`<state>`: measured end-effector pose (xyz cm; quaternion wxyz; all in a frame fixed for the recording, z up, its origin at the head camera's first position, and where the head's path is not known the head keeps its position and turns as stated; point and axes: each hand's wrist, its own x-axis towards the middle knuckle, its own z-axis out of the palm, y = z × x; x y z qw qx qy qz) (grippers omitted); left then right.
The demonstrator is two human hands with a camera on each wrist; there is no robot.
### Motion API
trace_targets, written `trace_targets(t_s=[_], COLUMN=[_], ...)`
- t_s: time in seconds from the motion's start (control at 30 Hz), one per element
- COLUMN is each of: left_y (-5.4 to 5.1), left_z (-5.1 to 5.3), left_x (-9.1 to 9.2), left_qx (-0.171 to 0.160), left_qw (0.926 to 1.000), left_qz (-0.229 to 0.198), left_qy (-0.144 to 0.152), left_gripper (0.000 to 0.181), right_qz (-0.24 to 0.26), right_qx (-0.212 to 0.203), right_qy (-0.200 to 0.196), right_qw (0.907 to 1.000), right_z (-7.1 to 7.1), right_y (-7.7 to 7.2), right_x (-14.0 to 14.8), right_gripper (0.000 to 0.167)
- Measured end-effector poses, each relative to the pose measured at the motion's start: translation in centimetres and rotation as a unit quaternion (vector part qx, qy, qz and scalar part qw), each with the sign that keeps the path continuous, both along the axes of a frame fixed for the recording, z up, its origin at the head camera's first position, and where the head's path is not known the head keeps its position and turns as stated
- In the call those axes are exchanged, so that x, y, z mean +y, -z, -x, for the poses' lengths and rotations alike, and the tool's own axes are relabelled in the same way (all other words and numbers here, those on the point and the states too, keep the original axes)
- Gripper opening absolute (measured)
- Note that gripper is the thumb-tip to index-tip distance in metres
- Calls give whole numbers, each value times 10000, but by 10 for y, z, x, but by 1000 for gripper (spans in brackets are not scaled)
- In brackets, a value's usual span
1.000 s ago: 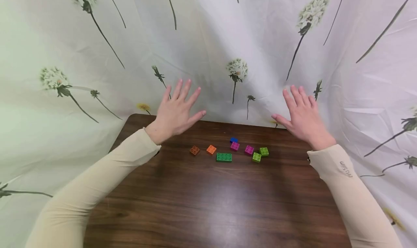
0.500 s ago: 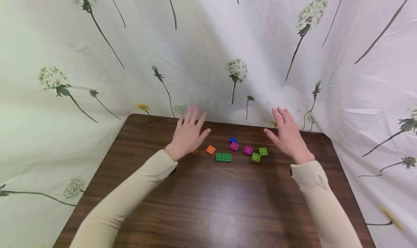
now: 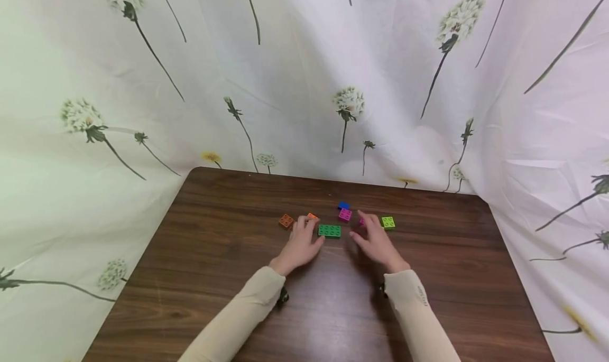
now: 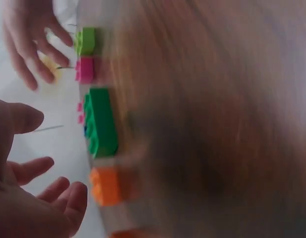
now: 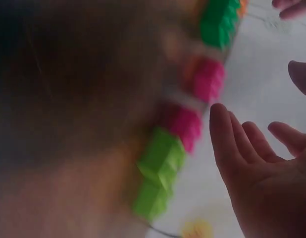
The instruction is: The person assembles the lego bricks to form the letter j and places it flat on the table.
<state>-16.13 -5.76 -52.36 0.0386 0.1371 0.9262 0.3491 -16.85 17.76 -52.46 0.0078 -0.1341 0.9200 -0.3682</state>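
My left hand (image 3: 298, 247) hovers with loosely bent fingers beside the green toy building brick (image 3: 329, 231), partly covering the orange brick (image 3: 311, 216). A brown brick (image 3: 286, 221) lies just left of it. My right hand (image 3: 378, 243) is over the right side of the row, fingers relaxed, partly hiding a magenta brick (image 3: 361, 222). One lime brick (image 3: 388, 223) shows past its fingers; a second lime brick (image 5: 160, 153) appears in the right wrist view but is hidden in the head view. Both wrist views show nothing in either hand.
Behind the green brick, another magenta brick (image 3: 345, 214) lies against a blue brick (image 3: 343, 205). The bricks sit on a dark wooden table (image 3: 214, 246). A white flower-printed cloth (image 3: 295, 87) hangs behind the table's far edge.
Both hands have come down from above the table's far edge, back toward the person and inward to the bricks. Their spread fingers are now more bent. The bricks look unmoved.
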Motion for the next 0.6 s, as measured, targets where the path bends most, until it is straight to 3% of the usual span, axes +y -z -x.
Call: trace_targets(t_s=[0.13,0.23,0.6], left_y=[11,17,29], left_z=[-8,-11,-6], left_x=[12,18,25], left_qx=[-522,-802,-1216], left_qw=[9962,9921,9814], left_qz=[-605,-833,-1163], left_qy=[-337,-494,-920], left_gripper=[52,55,57], right_qz=[208,308,711], right_qx=[-211,-398,-496], right_qy=[111,257,120], right_qw=[9995,9984,9962], right_z=[-4,-6,-2], right_y=[18,26,37], right_x=[-17,-26,-36], right_gripper=[64,64,58])
